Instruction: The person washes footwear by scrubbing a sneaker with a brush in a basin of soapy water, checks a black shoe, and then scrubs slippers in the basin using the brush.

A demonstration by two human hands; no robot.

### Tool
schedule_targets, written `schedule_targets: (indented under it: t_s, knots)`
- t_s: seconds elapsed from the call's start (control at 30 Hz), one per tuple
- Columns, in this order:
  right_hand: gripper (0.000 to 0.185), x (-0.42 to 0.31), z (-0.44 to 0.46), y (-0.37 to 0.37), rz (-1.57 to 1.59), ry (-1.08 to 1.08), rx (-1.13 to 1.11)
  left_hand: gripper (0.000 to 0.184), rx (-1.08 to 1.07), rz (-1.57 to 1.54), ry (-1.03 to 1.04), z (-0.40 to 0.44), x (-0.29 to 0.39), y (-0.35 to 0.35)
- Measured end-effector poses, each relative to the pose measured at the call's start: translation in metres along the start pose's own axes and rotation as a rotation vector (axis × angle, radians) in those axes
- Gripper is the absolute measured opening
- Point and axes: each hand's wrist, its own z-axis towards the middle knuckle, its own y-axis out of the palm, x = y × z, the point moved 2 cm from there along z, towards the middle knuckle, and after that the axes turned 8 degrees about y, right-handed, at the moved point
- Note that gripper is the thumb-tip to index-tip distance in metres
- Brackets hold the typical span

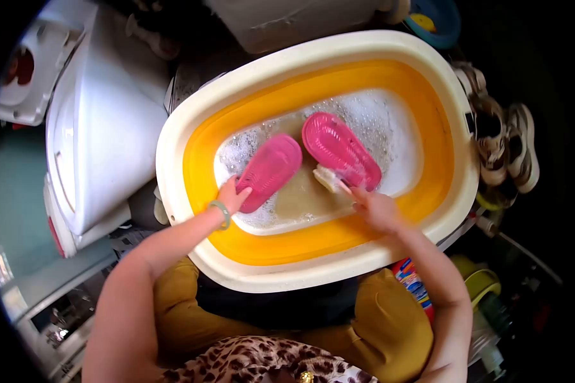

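Note:
Two pink slippers are in the soapy water of an oval yellow tub (316,255) with a cream rim. My left hand (232,196), with a green bangle at the wrist, grips the lower end of the left slipper (273,165), sole side hidden from me. In my right hand (375,209) is a pale scrubbing brush (328,179), its head beside the lower part of the right slipper (338,145). That slipper lies tilted in the foam, not held by either hand. My right fingers are closed round the brush handle and partly blurred.
Several worn shoes (521,148) stand right of the tub. A white basin-like fixture (105,121) rises on the left. A blue bowl (437,22) sits at the top right, and a red and blue packet (414,281) lies near my right knee.

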Motion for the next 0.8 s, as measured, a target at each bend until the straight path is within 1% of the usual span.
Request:
schedule_targets:
  t_s: [0.03,0.07,0.1,0.17,0.2,0.23,0.3,0.33,0.37,0.43,0.47,0.5,0.57,0.6,0.67,0.7,0.77,0.8]
  knots:
    - [0.037,-0.001,-0.006,-0.006,0.118,-0.003,-0.083,0.064,0.041,0.161,0.037,-0.003,0.014,0.003]
    - [0.024,-0.005,-0.017,-0.025,0.296,0.039,-0.156,0.071,0.087,0.329,0.063,-0.006,0.028,0.007]
    - [0.024,-0.004,-0.020,-0.032,0.317,0.042,-0.149,0.079,0.138,0.494,0.080,-0.009,0.041,0.011]
    - [0.019,0.004,-0.024,-0.040,0.714,0.088,-0.235,0.088,0.396,0.715,0.443,-0.017,0.075,0.024]
    - [0.018,0.004,-0.024,-0.044,0.806,0.058,-0.191,0.088,0.392,0.720,0.451,-0.018,0.084,0.036]
    - [0.018,0.004,-0.024,-0.048,0.812,0.058,-0.186,0.092,0.452,0.729,0.444,-0.018,0.093,0.047]
    - [0.023,0.003,-0.025,-0.061,0.921,0.009,-0.101,0.096,0.512,0.732,0.440,-0.016,0.100,0.056]
    - [0.026,0.007,-0.025,-0.066,0.959,-0.011,-0.078,0.099,0.494,0.721,0.296,-0.012,0.098,0.057]
    - [0.026,0.013,-0.024,-0.070,0.955,-0.003,-0.071,0.101,0.505,0.691,0.237,-0.005,0.093,0.056]
    - [0.027,0.031,-0.022,-0.081,1.108,-0.034,-0.043,0.105,0.529,0.630,0.120,0.007,0.089,0.051]
    - [0.027,0.046,-0.019,-0.084,1.119,-0.037,0.007,0.107,0.495,0.675,0.089,0.013,0.091,0.048]
    - [0.029,0.060,-0.015,-0.090,1.053,0.009,0.072,0.107,0.486,0.709,0.096,0.014,0.090,0.046]
    - [0.033,0.094,0.003,-0.095,0.691,0.093,0.294,0.109,0.468,0.777,0.110,0.018,0.088,0.042]
    - [0.033,0.093,0.002,-0.099,0.684,0.100,0.301,0.109,0.445,0.760,0.095,0.016,0.091,0.040]
    - [0.041,0.078,-0.001,-0.110,-0.328,0.099,0.876,0.112,0.423,0.755,0.067,0.016,0.091,0.041]
    - [0.041,0.067,0.005,-0.111,-0.334,0.100,0.877,0.112,0.423,0.748,0.070,0.015,0.092,0.041]
    - [0.047,0.046,0.022,-0.112,0.009,0.054,0.777,0.111,0.362,0.738,0.020,0.012,0.093,0.044]
    - [0.047,0.042,0.034,-0.114,0.006,0.053,0.782,0.111,0.366,0.735,0.024,0.009,0.093,0.046]
